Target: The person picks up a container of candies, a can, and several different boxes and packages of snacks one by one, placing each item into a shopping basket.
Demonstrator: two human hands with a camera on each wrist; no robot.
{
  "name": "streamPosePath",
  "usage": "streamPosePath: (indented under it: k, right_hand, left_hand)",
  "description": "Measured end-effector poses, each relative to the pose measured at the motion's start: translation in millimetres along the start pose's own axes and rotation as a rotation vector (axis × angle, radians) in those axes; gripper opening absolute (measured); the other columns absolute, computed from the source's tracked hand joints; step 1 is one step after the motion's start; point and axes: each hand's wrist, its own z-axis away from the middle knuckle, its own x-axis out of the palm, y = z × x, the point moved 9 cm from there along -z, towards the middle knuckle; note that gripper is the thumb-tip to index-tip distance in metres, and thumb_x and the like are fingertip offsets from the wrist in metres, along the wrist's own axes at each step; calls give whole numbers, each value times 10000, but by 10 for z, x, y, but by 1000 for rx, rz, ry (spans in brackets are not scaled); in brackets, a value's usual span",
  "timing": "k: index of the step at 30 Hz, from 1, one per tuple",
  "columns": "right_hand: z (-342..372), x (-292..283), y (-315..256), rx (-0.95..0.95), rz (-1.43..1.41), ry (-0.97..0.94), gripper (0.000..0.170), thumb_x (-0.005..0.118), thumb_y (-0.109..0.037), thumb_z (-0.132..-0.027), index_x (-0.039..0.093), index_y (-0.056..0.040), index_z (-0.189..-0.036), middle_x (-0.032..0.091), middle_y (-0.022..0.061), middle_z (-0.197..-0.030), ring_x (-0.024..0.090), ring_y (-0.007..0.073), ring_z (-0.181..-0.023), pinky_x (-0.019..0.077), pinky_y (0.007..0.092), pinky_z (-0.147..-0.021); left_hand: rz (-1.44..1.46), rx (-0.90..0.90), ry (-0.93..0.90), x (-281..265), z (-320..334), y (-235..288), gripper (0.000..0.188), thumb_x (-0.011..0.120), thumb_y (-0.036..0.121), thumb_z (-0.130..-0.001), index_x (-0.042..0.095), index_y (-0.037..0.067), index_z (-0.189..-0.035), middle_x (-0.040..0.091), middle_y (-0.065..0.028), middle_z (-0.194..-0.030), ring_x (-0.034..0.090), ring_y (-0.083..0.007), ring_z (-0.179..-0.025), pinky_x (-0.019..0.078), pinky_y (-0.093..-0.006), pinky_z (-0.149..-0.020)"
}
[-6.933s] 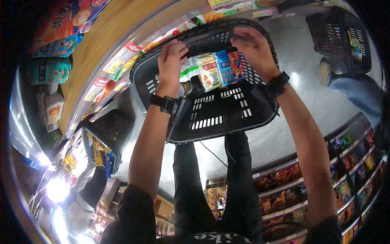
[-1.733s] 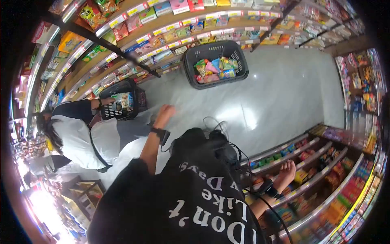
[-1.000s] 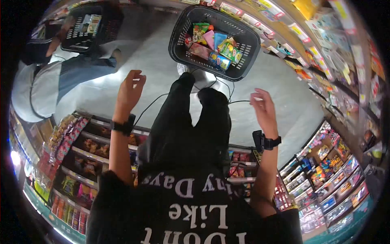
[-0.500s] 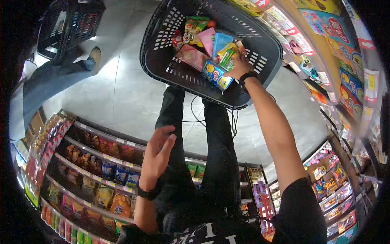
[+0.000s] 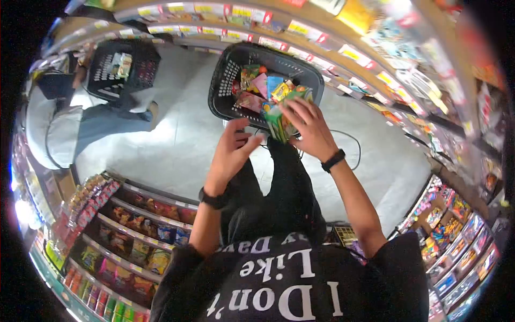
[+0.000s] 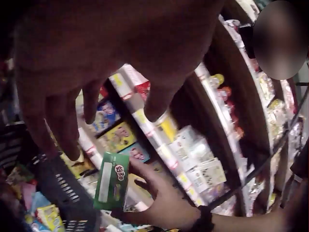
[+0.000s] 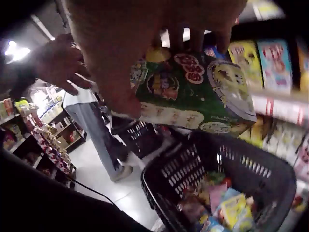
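Observation:
My right hand (image 5: 315, 135) grips a green snack box (image 5: 281, 124) with printed cartoon pictures, thumb on one side and fingers on the other. In the right wrist view the box (image 7: 193, 92) shows above the shopping basket. Fingers spread and slightly bent, my left hand (image 5: 230, 158) hovers to the left of the box, holding nothing. Below stands the black plastic basket (image 5: 221, 102) with slotted walls. Inside it lie a pink packet (image 5: 260, 83), a blue packet (image 5: 274, 83), a yellow packet (image 5: 280, 91) and several other snacks.
Snack shelves (image 5: 300, 40) run along the far side and right. Low racks of bags (image 5: 134, 236) stand behind my legs. At left a person (image 5: 51, 126) is beside another black basket (image 5: 145, 70). A cable (image 5: 357, 145) loops over the floor.
Half a second ago my right hand was reaching inside the basket; now it is drawn back with the green box. My left hand has risen from beside my leg toward the box.

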Motion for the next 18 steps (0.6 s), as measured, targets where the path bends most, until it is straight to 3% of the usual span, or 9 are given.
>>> streamPosePath:
  k: [3, 5, 7, 10, 11, 14, 15, 18]
  right_hand:
    - [201, -768, -739, -47, 93, 56, 653, 696, -41, -760, 550, -162, -1385, 491, 34, -1438, 409, 275, -1373, 337, 516, -1137]
    - [318, -1155, -1128, -78, 121, 88, 637, 681, -42, -778, 549, -168, -1388, 490, 28, -1445, 403, 271, -1380, 337, 517, -1137]
    - [358, -1499, -1459, -100, 192, 87, 660, 693, -25, -757, 547, -153, -1388, 481, 37, -1459, 381, 296, -1401, 328, 514, -1144]
    - [554, -1904, -1444, 54, -78, 339, 708, 708, -15, -739, 524, -139, -1410, 456, 94, -1482, 370, 337, -1406, 315, 495, -1157]
    - [673, -2042, -1379, 157, -163, 499, 767, 732, -8, -720, 488, -110, -1441, 405, 153, -1520, 343, 364, -1427, 288, 465, -1175]
    - [912, -2220, -1246, 138, -635, 775, 881, 757, 3, -761, 322, -41, -1526, 331, 141, -1577, 288, 272, -1475, 250, 445, -1192]
    - [935, -2162, -1196, 191, -816, 737, 879, 742, 15, -812, 266, -47, -1548, 317, 153, -1579, 350, 251, -1435, 295, 442, -1173]
    - [836, -1983, -1268, 128, -1399, 582, 842, 713, 51, -845, 265, -54, -1550, 313, 180, -1572, 436, 257, -1370, 355, 426, -1139]
  left_hand:
    - [-121, 203, -182, 293, 183, 720, 596, 797, 207, -840, 489, -6, -1304, 634, -98, -1112, 616, -149, -1010, 504, -277, -794]
    - [-170, 301, -334, 476, 367, 1161, 629, 818, 208, -818, 487, -1, -1310, 614, -94, -1116, 597, -142, -1037, 507, -277, -796]
    - [-115, 345, -418, 542, 582, 1479, 573, 767, 111, -854, 475, 4, -1335, 568, -96, -1187, 576, -145, -1074, 511, -291, -860]
    - [108, 365, -449, 472, 771, 1780, 615, 694, 20, -894, 392, 21, -1430, 549, -126, -1293, 551, -175, -1173, 488, -315, -957]
    - [217, 363, -453, 431, 819, 1858, 643, 672, -5, -905, 357, 30, -1465, 544, -135, -1320, 540, -186, -1205, 480, -326, -986]
    - [382, 397, -429, 378, 1084, 2244, 772, 652, -23, -913, 223, 72, -1547, 518, -160, -1381, 504, -221, -1276, 446, -367, -1040]
    - [353, 438, -430, 383, 1106, 2277, 839, 648, -26, -912, 150, 99, -1576, 511, -161, -1393, 504, -234, -1279, 435, -385, -1053]
    - [341, 486, -508, 479, 1215, 2367, 851, 638, -27, -915, 128, 101, -1584, 497, -165, -1415, 494, -231, -1293, 430, -381, -1060]
